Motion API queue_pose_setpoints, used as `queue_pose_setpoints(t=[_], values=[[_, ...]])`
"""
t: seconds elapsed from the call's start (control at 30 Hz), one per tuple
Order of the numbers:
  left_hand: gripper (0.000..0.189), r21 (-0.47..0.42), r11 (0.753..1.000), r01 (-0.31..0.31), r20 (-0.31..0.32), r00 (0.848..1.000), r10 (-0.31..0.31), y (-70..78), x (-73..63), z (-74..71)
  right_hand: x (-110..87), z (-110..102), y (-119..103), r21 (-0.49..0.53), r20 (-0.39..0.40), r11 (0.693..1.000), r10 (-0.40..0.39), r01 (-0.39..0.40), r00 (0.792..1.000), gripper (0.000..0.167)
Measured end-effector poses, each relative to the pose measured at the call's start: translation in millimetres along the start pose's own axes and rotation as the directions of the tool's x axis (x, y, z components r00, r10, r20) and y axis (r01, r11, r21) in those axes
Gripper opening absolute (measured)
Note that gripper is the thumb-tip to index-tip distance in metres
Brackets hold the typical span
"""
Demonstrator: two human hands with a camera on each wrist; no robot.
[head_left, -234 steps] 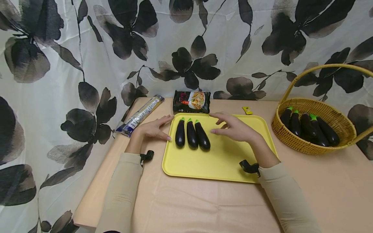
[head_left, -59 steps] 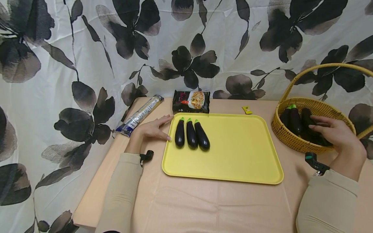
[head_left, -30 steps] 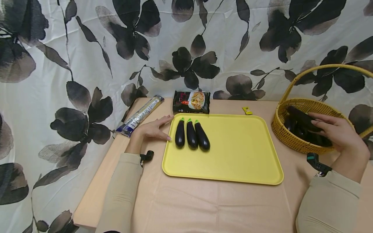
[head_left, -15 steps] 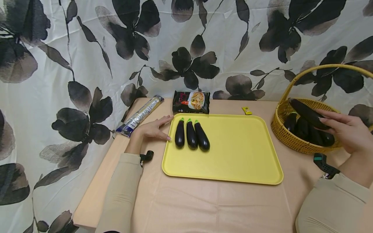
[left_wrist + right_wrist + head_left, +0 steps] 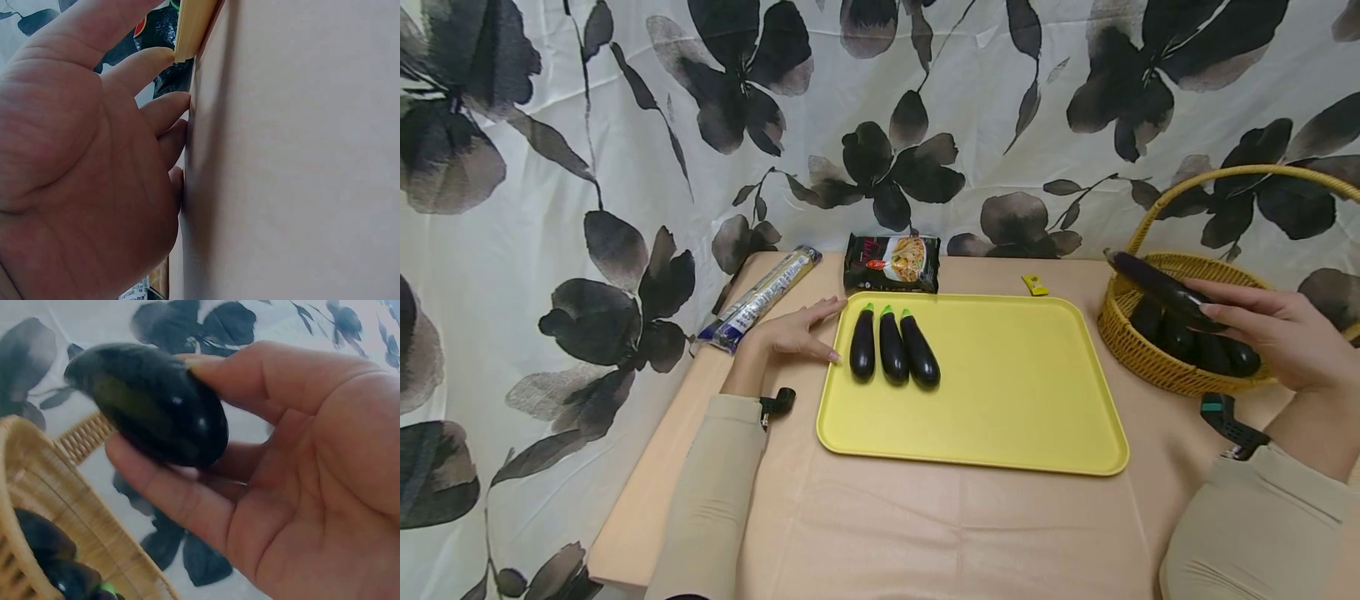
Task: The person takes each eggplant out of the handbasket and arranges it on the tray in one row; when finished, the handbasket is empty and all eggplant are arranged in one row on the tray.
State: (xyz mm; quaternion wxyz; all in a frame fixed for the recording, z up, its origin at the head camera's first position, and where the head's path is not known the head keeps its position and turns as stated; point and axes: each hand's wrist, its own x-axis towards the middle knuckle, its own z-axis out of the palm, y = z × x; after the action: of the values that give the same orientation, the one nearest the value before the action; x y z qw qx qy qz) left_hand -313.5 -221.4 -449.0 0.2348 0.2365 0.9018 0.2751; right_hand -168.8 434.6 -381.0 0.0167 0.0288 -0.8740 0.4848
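Note:
My right hand (image 5: 1273, 329) holds a dark eggplant (image 5: 1157, 287) above the wicker basket (image 5: 1150, 371), thumb on one side and fingers on the other. In the right wrist view the glossy eggplant (image 5: 156, 406) is pinched over the basket's rim. Several more eggplants (image 5: 1176, 337) lie inside the basket. At the left edge of the yellow tray (image 5: 1000, 400) rests my left hand (image 5: 793, 331), fingers extended and touching the rim. Three eggplants (image 5: 893, 348) with green tips lie side by side on the tray's left part. The left wrist view shows the left palm (image 5: 106, 144) beside the tray's edge (image 5: 190, 28).
Behind the tray sits a black noodle packet (image 5: 892, 262). A long silver-blue packet (image 5: 760, 298) lies beyond the left hand, and a small yellow sachet (image 5: 1034, 285) lies near the tray's back right. The basket handle (image 5: 1240, 171) arches high. A floral curtain (image 5: 865, 100) hangs behind.
My right hand has gone from over the tray into the basket, taken hold of an eggplant, lifted it and shifted it slightly left. My left hand has stayed at the tray's edge.

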Motion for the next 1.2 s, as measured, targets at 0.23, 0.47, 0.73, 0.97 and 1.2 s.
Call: queue_pose_setpoints(t=[0.23, 0.47, 0.73, 0.97, 1.2], values=[[0.119, -0.003, 1.0, -0.001, 0.002, 1.0, 0.001, -1.9, 0.3, 0.0, 13.4, 15.6, -17.0, -0.007, 0.073, 0.997, -0.082, 0.083, 0.994, 0.045], [0.118, -0.02, 1.0, 0.004, 0.001, 1.0, -0.004, -2.4, 0.8, 1.4, 27.3, 35.9, -33.0, 0.018, 0.126, 0.986, -0.164, 0.163, 0.978, 0.042], [0.119, -0.04, 0.999, 0.004, -0.003, 1.0, -0.004, -1.8, 1.6, 1.3, 43.7, 65.6, -49.1, -0.002, 0.223, 0.976, -0.214, 0.22, 0.951, 0.039], [0.118, -0.038, 0.999, 0.013, -0.002, 1.0, -0.013, -1.1, 1.0, 0.5, 54.6, 92.5, -61.1, -0.052, 0.308, 0.98, -0.169, 0.194, 0.936, 0.037], [0.118, -0.026, 1.0, 0.012, -0.002, 1.0, -0.012, 1.1, 0.1, 0.5, 61.5, 116.8, -71.0, -0.058, 0.381, 0.979, -0.159, 0.195, 0.911, 0.037]])
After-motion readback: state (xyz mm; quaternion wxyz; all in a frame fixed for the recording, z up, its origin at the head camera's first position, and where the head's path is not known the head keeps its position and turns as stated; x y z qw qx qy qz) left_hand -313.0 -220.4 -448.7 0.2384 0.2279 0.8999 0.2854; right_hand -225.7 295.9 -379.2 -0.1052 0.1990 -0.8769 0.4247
